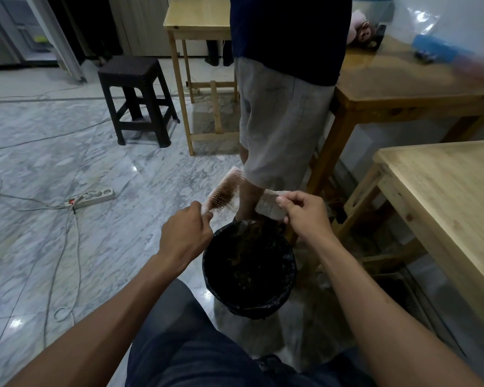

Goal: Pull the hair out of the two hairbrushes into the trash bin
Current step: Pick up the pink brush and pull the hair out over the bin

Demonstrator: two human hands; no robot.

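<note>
My left hand (186, 233) grips the handle of a pale pink hairbrush (225, 189) whose bristles carry a mat of brown hair and point right. My right hand (305, 215) holds a second pale hairbrush (270, 203), fingers curled round it, thumb on top. Both brushes are held just above and behind the black lined trash bin (289, 263), which stands on the floor between my knees. Brown hair lies inside the bin.
Another person (285, 107) stands right behind the bin, feet close to its far rim. Wooden tables (444, 196) flank the right side. A dark stool (136, 99) stands at the back left, and a power strip (92, 197) with cables lies on the marble floor.
</note>
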